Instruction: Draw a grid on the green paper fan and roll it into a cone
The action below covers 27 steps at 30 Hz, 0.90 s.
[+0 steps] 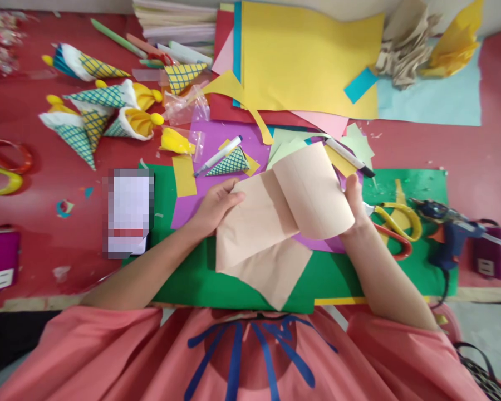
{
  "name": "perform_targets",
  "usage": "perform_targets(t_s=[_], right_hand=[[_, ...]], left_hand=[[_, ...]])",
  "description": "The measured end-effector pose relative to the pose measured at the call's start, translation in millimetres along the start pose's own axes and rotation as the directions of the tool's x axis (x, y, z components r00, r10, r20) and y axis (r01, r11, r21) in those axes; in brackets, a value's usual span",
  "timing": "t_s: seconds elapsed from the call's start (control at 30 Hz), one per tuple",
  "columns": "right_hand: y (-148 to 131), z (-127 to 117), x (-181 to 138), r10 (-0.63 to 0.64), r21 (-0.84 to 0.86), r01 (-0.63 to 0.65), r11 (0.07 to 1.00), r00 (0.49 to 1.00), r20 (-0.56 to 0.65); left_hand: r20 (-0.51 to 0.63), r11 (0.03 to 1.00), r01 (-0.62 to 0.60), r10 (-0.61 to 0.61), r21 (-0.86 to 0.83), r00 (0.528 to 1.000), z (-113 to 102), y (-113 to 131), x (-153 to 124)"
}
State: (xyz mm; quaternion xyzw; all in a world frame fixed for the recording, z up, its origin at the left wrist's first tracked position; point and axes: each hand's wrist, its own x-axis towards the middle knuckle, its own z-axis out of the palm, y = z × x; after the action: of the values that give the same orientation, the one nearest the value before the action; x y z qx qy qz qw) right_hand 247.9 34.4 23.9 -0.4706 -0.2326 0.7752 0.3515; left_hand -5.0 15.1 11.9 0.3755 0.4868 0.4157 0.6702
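Observation:
A sheet of tan paper [254, 209] is stretched between my two hands, above the green sheet on the table. My left hand [219, 206] pinches its left edge, thumb on top. On the right the paper bends over into a wide curl [315, 192]. My right hand [354, 203] grips that curled end, its thumb showing and the other fingers hidden behind the paper. Below, a loose pointed flap [275, 273] hangs toward my shirt. Just beyond the paper lie a small patterned cone [229, 162], a marker [221, 155] and another marker [350, 157].
Several decorated paper cones [96, 97] lie at the upper left. A phone [129, 211] rests left of my arm. Yellow-and-red scissors [401, 223] and a blue glue gun [446, 239] are at the right. Yellow sheets [309, 61] and crumpled paper [407, 44] sit at the back.

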Motion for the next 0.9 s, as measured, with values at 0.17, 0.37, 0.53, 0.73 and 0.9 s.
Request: perform_targets(t_s=[0.17,0.37,0.53,0.73,0.9], right_hand=[[-10,-2,1,-0.213,-0.016,0.213,0.977,0.977,0.003],[-17,-10,-4,-0.155,-0.067,0.155,0.986,0.988,0.006],[-4,0,-8,-0.253,-0.167,0.248,0.954,0.968,-0.01],[17,15,-7,-0.53,-0.387,0.472,0.792,0.847,-0.05],[37,22,-4,-0.641,-0.455,0.544,0.706,0.763,-0.083]], left_hand=[[0.063,0.997,0.072,-0.073,0.011,0.995,-1,5,2],[0.077,0.979,0.022,-0.038,0.204,0.996,-4,1,2],[0.092,0.904,-0.17,0.145,0.392,0.985,-2,-5,-2],[0.095,0.849,-0.257,0.24,0.461,0.966,0,-8,-4],[0.079,0.826,-0.312,0.313,0.469,0.947,3,-8,-5]])
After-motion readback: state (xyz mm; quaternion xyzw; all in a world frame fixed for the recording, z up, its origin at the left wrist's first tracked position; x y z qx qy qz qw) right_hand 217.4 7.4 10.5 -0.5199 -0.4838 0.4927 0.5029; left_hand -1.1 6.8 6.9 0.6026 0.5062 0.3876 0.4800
